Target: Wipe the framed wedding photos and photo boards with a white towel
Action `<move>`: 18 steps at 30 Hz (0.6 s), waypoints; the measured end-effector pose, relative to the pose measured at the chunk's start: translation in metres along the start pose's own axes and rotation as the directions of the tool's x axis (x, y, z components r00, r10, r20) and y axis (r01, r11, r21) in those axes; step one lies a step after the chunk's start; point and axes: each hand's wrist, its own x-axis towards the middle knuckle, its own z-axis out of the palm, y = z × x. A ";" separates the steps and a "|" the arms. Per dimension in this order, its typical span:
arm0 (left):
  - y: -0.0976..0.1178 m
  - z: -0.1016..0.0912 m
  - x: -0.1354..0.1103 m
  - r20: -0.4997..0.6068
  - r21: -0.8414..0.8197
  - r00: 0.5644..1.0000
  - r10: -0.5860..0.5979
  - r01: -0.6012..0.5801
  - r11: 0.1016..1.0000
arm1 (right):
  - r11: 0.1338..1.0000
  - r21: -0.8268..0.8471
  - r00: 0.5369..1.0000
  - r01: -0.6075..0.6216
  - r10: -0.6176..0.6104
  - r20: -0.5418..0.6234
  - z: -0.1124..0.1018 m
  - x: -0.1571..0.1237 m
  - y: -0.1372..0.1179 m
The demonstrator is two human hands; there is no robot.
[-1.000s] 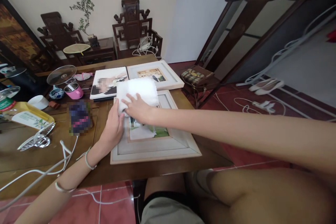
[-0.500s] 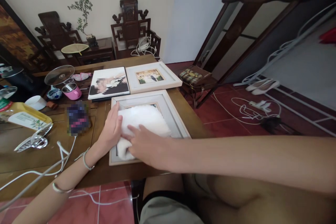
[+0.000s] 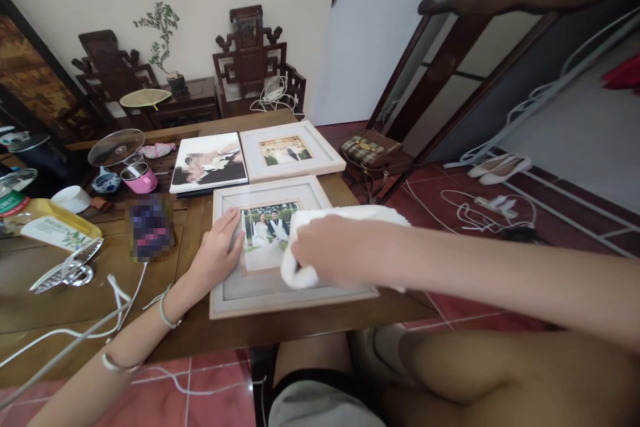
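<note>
A large white picture frame (image 3: pixel 265 293) with a wedding photo lies flat at the table's near edge. My left hand (image 3: pixel 216 255) rests flat on its left border, fingers stretched out. My right hand (image 3: pixel 330 250) presses a folded white cloth (image 3: pixel 300 273) onto the frame's right side; the fingers curl over the cloth. The cloth covers the right part of the photo and glass.
Behind lie a smaller white frame (image 3: pixel 293 150) and a frameless photo print (image 3: pixel 209 161). To the left stand a pink cup (image 3: pixel 139 177), a small fan (image 3: pixel 117 147), a yellow bottle (image 3: pixel 47 225) and white cables (image 3: pixel 100 320). A wooden table (image 3: pixel 100 280) carries it all; red tiled floor to the right.
My right hand has slid the cloth from the frame's left and middle over to its right side, uncovering the photo. My left hand stays on the left border.
</note>
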 end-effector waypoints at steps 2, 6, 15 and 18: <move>-0.001 -0.002 -0.001 0.007 0.005 1.000 0.009 -0.009 1.000 | 0.991 -0.082 0.986 -0.110 0.098 -0.131 -0.019 0.009 0.008; 0.001 -0.006 0.002 0.027 0.013 1.000 0.006 -0.006 1.000 | 0.947 -0.262 0.868 -0.184 0.032 -0.495 -0.046 0.040 0.024; 0.009 -0.005 0.006 0.007 0.036 1.000 -0.019 0.019 0.999 | 0.879 -0.391 0.900 0.274 -0.377 -0.217 -0.027 0.110 0.021; 0.011 -0.012 0.006 0.011 0.021 1.000 -0.025 0.025 0.999 | 0.931 -0.280 0.931 0.235 -0.298 -0.210 -0.026 0.106 0.018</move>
